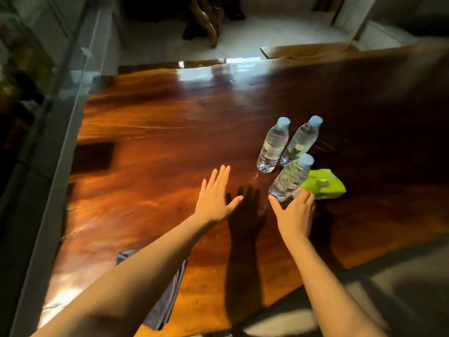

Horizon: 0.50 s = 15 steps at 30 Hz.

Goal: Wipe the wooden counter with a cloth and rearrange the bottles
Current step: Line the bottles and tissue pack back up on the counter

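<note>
Three clear water bottles with light blue caps stand close together on the glossy wooden counter (158, 147): one at the back left (273, 144), one at the back right (301, 141), and the nearest (290, 177). My right hand (295, 212) is at the base of the nearest bottle, thumb and fingers spread around it and touching it. My left hand (215, 194) hovers flat over the counter left of the bottles, fingers apart and holding nothing. A dark grey cloth (167, 295) lies folded at the near edge, partly hidden under my left forearm.
A lime-green tissue pack (325, 184) lies just behind and right of the nearest bottle. A glass panel with a grey frame (60, 147) runs along the counter's left side. Dark wooden furniture (204, 23) stands on the pale floor beyond the far edge.
</note>
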Tool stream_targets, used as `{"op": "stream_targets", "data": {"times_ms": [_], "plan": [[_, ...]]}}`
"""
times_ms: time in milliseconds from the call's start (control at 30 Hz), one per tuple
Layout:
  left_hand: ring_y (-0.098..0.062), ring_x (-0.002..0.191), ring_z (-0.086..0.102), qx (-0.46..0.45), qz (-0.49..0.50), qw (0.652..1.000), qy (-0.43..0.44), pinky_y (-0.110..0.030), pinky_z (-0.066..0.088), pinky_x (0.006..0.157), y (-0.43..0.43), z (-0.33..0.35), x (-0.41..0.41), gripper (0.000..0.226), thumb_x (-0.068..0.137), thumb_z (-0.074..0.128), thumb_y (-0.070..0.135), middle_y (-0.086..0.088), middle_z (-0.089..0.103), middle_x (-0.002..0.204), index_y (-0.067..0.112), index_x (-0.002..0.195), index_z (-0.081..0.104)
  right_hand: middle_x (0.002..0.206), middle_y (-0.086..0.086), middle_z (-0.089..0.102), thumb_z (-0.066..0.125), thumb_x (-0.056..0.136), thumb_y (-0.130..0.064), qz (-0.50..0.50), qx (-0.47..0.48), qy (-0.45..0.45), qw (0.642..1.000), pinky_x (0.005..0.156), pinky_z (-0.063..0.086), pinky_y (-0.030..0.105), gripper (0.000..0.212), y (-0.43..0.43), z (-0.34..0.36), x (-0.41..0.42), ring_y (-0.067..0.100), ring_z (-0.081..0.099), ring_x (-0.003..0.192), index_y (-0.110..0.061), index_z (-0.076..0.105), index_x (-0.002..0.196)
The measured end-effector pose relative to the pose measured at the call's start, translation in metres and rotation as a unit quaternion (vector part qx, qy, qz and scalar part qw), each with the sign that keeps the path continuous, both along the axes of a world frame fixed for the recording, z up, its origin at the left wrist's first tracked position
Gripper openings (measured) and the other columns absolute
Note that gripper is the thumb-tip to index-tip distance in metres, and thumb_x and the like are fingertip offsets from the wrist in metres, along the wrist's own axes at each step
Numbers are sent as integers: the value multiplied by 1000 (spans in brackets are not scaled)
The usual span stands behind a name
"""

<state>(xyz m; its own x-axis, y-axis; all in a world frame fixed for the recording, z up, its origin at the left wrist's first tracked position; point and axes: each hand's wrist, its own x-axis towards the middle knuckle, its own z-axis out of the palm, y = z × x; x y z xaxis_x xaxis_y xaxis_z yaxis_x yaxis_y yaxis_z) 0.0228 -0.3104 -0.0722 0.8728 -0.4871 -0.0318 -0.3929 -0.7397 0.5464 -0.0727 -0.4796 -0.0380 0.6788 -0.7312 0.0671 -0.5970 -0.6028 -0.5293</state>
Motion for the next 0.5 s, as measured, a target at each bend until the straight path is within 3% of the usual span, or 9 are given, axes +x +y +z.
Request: {"op": "stream_targets", "data": {"times_ms": [133,233,367,500], "plan": [[-21,149,-4,-2,-2,1000,17,-45,1,118,-58,6,29,97,84,53,59,-2,-3,162,19,150,-7,145,23,32,76,74,-37,2,60,-55,997,109,33,47,93,-34,-7,22,39,33,134,3,26,141],[-21,149,-3,-22,4,999,46,-49,3,118,-96,12,52,105,80,61,57,-4,-4,162,17,150,-7,145,19,36,81,70,-31,32,131,-113,984,108,36,44,96,-52,-16,40,35,37,133,-1,25,142],[-20,149,7,-123,19,987,98,-41,15,120,-136,20,82,112,73,76,40,-7,5,162,12,151,0,136,13,46,84,66,-14,27,230,-205,951,95,40,23,88,-66,-26,53,19,48,119,-6,32,136],[-23,140,35,-203,52,964,161,-41,32,114,-166,20,100,111,66,84,27,-7,33,154,16,149,12,126,4,47,83,66,-7,42,249,-234,939,87,37,6,84,-77,-33,57,7,45,111,-6,34,134]]}}
